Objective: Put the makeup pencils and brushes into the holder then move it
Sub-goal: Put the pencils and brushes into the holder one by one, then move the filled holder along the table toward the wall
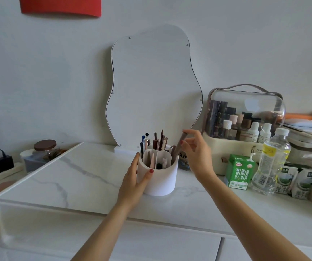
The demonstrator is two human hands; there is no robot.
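Note:
A white round holder with inner dividers stands on the marble-look counter in front of a wavy mirror. Several pencils and brushes stick up from its back compartments. My left hand grips the holder's left side, thumb on the front wall. My right hand is just right of the holder and pinches the top of a grey-brown makeup pencil. The pencil leans with its lower end inside the holder's right compartment.
The wavy mirror leans on the wall behind. To the right stand a clear-lidded cosmetics case, a green carton, a water bottle and small cartons. A jar and charger sit at left.

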